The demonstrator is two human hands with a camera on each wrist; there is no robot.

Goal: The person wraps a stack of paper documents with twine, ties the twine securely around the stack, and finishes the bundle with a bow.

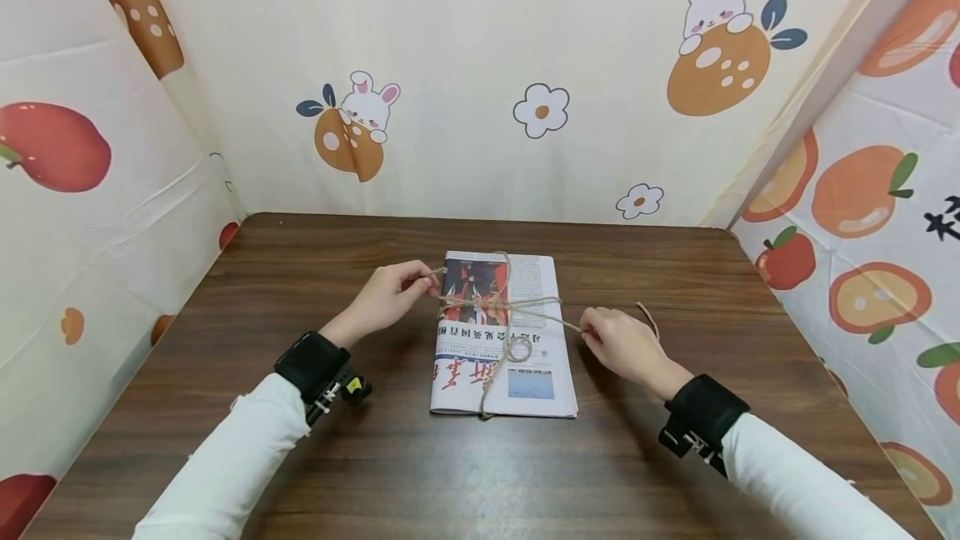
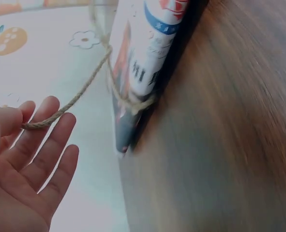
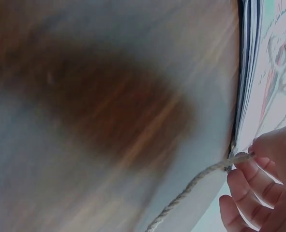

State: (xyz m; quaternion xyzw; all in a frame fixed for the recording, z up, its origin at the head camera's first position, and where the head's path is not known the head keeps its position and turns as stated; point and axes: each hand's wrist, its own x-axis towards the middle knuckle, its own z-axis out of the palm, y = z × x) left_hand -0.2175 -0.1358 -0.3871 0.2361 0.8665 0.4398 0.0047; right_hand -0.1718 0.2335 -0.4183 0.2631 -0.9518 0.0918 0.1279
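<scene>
A folded stack of newspapers (image 1: 536,340) lies on the table, with twine (image 1: 509,327) running lengthwise and across it and crossing on top. Off its left edge, my left hand (image 1: 393,294) pinches one end of the twine between thumb and index finger. In the left wrist view the twine (image 2: 80,94) slopes from those fingers up to the papers, the other fingers spread loosely. My right hand (image 1: 624,342), beyond the right edge, pinches the other end. A loose tail of twine (image 3: 181,195) hangs from its fingertips in the right wrist view. A small loop lies on the front page.
The brown wooden table (image 1: 360,457) reaches back to a printed curtain (image 1: 465,157). Fruit-patterned cloth (image 1: 870,290) hangs along the right side and similar cloth along the left. Each wrist wears a black camera band (image 1: 311,365).
</scene>
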